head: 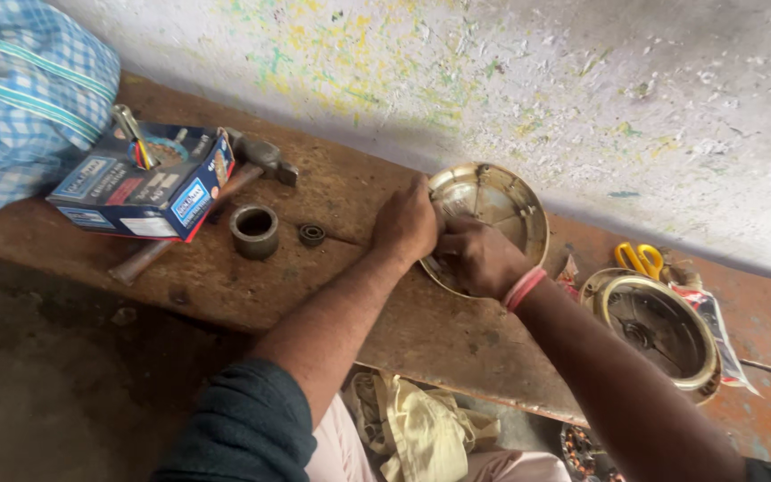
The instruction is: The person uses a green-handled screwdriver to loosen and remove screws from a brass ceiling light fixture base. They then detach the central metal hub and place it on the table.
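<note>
- Near the middle of a worn wooden bench (pixel 225 286), a person holds a round brass-coloured metal dish (pixel 493 210) tilted on edge, its hollow side facing the camera.
- The left hand (pixel 406 223) is closed over the dish's rim at about 9 o'clock, steadying it.
- The right hand (pixel 479 259), with a pink band at the wrist, is curled against the lower rim at about 7 o'clock; fingers appear to pinch something small inside, too hidden to tell what.
- The dish looks like thin, stiff sheet metal: probably light, smooth and a bit slippery, liable to dent. The rolled rim seems the safest place to hold.
- At 9 o'clock from the hands lie a grey metal ring (pixel 254 231) and a small dark bearing (pixel 311 234).
- Further toward 10 o'clock sits a blue cardboard box (pixel 140 192) with tools sticking out, a hammer (pixel 256 161) just behind it, and a blue checked bag (pixel 20 98).
- At 3 o'clock rests a second round metal housing (pixel 658 326), with yellow-handled scissors (pixel 640 259) beyond it.
</note>
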